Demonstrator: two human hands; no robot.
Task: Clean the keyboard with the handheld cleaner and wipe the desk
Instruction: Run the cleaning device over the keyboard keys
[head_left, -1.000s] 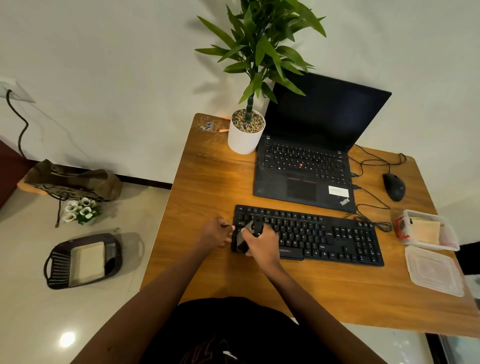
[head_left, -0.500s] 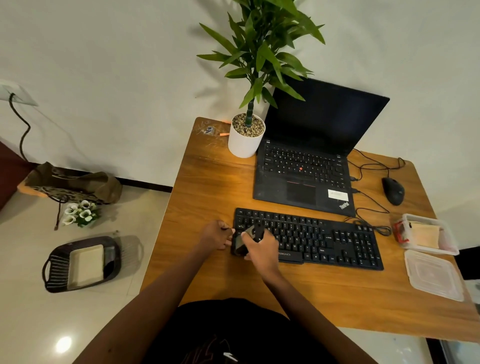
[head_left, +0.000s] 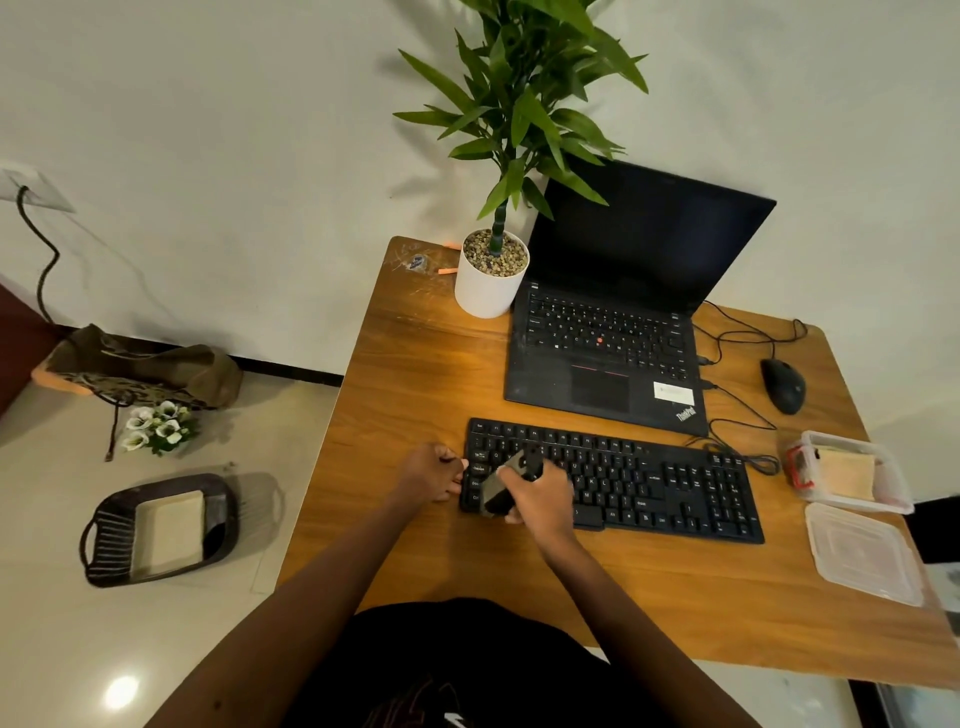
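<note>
Right hand (head_left: 540, 499) grips the grey cleaner (head_left: 498, 491), fingers wrapped round it, over the left end of the keyboard (head_left: 649, 483). Just left of it, the left hand (head_left: 428, 473) lies curled on the surface (head_left: 415, 364) against the keyboard's left edge; whether it pinches that edge I cannot tell. Beyond both hands stands a laptop (head_left: 602, 364).

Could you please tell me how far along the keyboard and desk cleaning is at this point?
Done: nothing looks finished. In hand: the right hand grips the handheld cleaner over the left end of the keyboard, while the left hand holds its left edge. Left: the keys further right, then wiping the desk; neither hand holds a cloth.
</note>
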